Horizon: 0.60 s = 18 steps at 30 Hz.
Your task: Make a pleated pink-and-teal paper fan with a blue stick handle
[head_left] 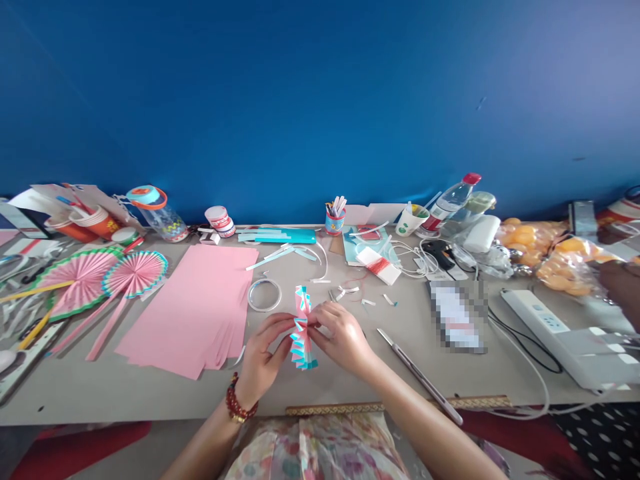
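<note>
Over the near middle of the table I hold a pleated paper fan (303,350), pink with blue-and-white edging. It is bunched at its middle, with folds spreading at the upper and lower ends. My left hand (264,357), a red bead bracelet at its wrist, pinches the fan's waist from the left. From the other side, my right hand (345,337) closes its fingers on the same spot. Whether a thread lies between the fingertips I cannot make out. A roll of clear tape (265,295) lies just beyond my left hand. The craft knife (420,377) is beside my right forearm.
A stack of pink paper (200,300) lies to the left, past it two finished round fans (135,274). Paper strips (287,253) and a card wound with red thread (379,265) are behind my hands. A phone (457,317) and power strip (555,333) occupy the right.
</note>
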Tool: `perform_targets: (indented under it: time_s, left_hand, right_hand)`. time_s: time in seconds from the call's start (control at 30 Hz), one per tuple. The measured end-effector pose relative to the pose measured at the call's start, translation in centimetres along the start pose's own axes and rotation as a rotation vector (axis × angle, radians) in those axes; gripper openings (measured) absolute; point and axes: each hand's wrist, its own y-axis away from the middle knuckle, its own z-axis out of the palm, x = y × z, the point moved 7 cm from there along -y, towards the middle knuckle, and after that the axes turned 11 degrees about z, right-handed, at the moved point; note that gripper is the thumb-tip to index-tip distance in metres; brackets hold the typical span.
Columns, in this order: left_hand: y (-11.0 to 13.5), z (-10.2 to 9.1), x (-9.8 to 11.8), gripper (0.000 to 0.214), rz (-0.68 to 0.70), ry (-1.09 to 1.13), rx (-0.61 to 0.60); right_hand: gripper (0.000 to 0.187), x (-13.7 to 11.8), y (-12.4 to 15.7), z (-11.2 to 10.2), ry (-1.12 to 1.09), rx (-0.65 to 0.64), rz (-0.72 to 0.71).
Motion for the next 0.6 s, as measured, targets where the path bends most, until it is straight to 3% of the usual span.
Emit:
perform_targets:
  time_s: [0.37,0.47,0.6]
  left_hand:
    - [0.3,0.1,-0.5,0.016,-0.063,-0.047,0.024]
    - [0.2,-0.3,-1.6,0.022,-0.130,0.062,0.040]
    - [0.4,-1.5,-3.7,0.038,-0.339,0.311,0.169]
  right_hand:
    - [0.013,-0.7,0.3,0.5,0.103,-0.061,-0.107]
    - [0.010,-0.9,-0.2,0.4,0.275,-0.077,-0.121]
    - [0.013,-1.4,-0.9,1.1,0.571,-0.110,-0.207]
